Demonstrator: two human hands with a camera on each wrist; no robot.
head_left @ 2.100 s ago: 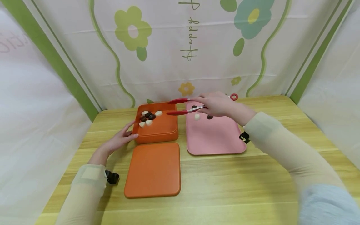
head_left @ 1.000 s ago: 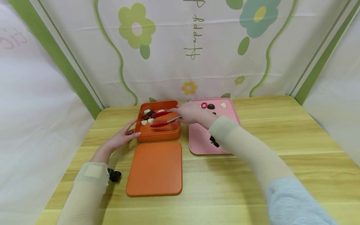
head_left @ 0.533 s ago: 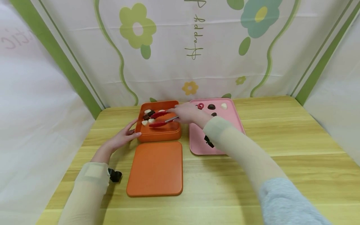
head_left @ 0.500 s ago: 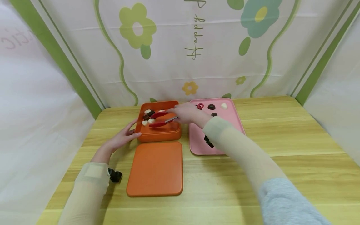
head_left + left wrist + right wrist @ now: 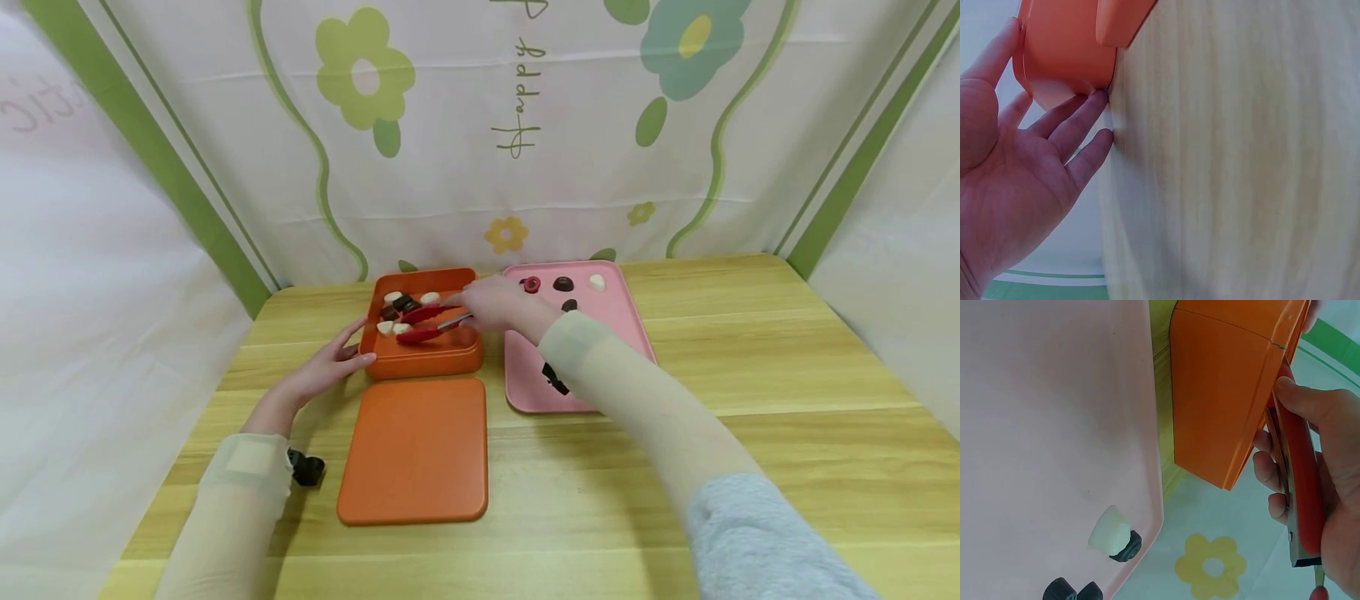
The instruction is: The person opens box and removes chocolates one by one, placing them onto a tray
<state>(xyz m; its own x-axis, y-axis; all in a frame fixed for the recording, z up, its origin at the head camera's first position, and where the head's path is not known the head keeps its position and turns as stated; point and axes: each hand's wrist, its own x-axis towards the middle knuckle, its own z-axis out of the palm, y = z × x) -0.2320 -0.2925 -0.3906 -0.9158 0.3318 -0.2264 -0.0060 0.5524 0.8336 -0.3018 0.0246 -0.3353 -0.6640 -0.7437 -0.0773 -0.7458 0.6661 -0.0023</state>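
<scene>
My right hand [image 5: 491, 304] grips red-tipped metal tongs [image 5: 1307, 481], whose tips reach inside an orange box [image 5: 426, 364]. The tips [image 5: 420, 333] stand apart, close to several white and dark brown chocolates [image 5: 402, 301] in the box's left half. Whether a chocolate is pinched between them, I cannot tell. My left hand [image 5: 330, 367] rests against the box's left front corner, fingers spread along its wall. In the left wrist view, the thumb and fingertips touch the orange side [image 5: 1063, 50]. Part of the tongs' handle is hidden by my right hand in the head view.
To the right lies a pink tray [image 5: 615, 325] with several dark and white chocolates, partly under my right forearm. An orange lid [image 5: 412, 454] lies flat in front of the box on the wooden table [image 5: 600, 517]. A flowered cloth [image 5: 450, 167] hangs behind.
My right hand has moved left and lowered the tongs from over the box's right side to among the chocolates. In the last half second it has barely shifted. My left hand has stayed at the box.
</scene>
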